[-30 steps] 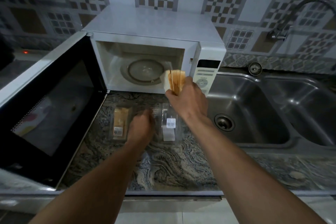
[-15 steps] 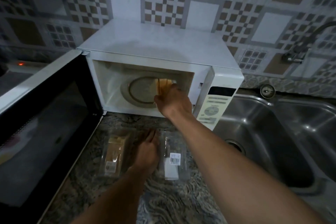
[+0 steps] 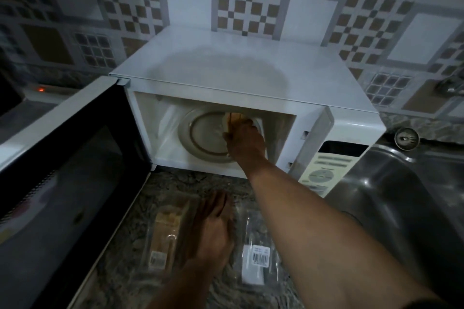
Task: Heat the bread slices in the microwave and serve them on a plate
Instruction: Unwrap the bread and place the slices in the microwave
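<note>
Right hand now deeper inside the microwave, fingers gripping the upright bread slices above the turntable's right side; left hand flat on the tabletop; best lay slices flat, centred, before releasing.

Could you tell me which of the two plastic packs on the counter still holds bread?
The left pack, beside the microwave door: brown bread shows through it. The right pack, nearer the sink, looks flat and clear apart from its label.

White microwave; checkered brown-white wall tiles.
</note>
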The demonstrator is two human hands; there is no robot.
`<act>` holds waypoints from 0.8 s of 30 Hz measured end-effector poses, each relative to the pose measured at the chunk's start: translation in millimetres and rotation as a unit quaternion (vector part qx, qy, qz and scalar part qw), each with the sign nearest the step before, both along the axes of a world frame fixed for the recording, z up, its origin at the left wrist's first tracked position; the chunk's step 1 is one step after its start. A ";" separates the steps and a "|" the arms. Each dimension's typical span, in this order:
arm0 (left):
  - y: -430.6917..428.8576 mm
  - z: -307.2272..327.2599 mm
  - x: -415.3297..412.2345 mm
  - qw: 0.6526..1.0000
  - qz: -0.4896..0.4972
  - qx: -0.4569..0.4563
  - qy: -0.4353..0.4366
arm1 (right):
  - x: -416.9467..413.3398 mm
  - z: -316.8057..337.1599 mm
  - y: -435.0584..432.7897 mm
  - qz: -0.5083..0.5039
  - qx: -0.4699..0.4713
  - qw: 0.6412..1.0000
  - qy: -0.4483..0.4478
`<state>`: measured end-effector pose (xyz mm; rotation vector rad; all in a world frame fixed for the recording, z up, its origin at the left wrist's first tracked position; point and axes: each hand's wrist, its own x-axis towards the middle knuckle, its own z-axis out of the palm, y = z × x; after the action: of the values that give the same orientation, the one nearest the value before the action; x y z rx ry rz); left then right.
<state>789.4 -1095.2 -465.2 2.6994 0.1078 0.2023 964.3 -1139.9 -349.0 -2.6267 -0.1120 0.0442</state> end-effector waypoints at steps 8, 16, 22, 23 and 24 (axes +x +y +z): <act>3.4 -4.1 3.8 1.000 -0.008 0.008 0.005 | 11.5 -4.8 4.1 -0.003 0.008 1.000 -0.030; 4.1 -4.6 4.5 1.000 0.008 0.023 -0.011 | 2.4 2.7 1.8 0.035 -0.028 0.999 -0.031; 2.8 3.1 0.1 0.997 -0.003 0.073 0.001 | -44.3 32.8 -19.4 0.021 -0.063 0.996 -0.057; 2.2 6.9 0.2 0.997 -0.011 0.070 0.015 | -52.8 36.6 -22.2 0.013 -0.061 0.996 -0.062; 1.5 10.8 0.0 0.997 -0.014 0.069 0.026 | -60.8 40.5 -24.2 0.012 -0.058 0.996 -0.062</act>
<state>789.4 -1093.7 -454.4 2.8424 0.0749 0.1358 903.6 -1164.1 -308.5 -2.7426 -0.1895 -0.1075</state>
